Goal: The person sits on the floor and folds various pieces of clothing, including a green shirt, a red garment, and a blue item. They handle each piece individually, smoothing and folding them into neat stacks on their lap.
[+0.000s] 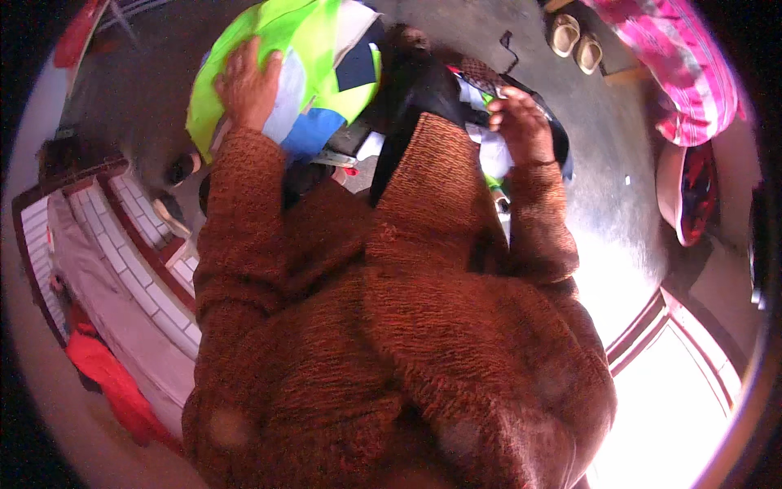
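**Pressing down on bright cloth, both hands busy**

Reaching out from a thick, nubbly rust-brown knitted sweater (391,326), both arms stretch forward and well apart. Left hand (247,84) lies palm-down, fingers spread flat, resting on a lime-green fabric bundle with pale blue and dark navy panels (301,57) — smooth, slightly shiny cloth, puffed into a rounded heap. No clamp there; the hand just lies open on top. Over on the other side, the right hand (521,122) is bent at the wrist, fingers curled down into a crumpled pile of dark and white cloth (481,122); whether they actually pinch it, I cannot tell. The green bundle sits at the upper left, just beside the dark pile. Beyond them, grey concrete floor (603,179), rough and dull. A pair of tan slippers (574,41) rests at the top, near a pink striped quilt (676,57). White-tiled ledge with red-brown edging (130,236) runs along the left.
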Demonstrator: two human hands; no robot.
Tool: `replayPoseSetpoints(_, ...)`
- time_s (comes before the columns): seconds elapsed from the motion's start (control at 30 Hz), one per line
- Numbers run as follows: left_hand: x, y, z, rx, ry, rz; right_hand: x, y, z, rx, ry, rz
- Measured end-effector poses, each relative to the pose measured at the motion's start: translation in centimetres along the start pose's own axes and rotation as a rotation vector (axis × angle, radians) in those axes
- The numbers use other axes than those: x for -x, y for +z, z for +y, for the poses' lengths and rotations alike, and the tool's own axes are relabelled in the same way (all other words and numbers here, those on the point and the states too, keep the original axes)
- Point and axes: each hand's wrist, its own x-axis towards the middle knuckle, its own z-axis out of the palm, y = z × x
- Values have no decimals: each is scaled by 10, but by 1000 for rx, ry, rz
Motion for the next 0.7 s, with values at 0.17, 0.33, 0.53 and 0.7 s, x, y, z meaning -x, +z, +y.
replayPoseSetpoints(0.17,-1,2,-2,-48,24,5,50,-131,-12,134,-79,576)
replayPoseSetpoints(0.33,-2,1,-4,-39,46,-25,86,-181,20,187,64,836)
replayPoseSetpoints(0.53,-6,2,1,-39,48,-39,84,-225,106,575,348,814)
replayPoseSetpoints(0.7,-5,-2,5,4,89,-11,61,-202,127,864,496,815)
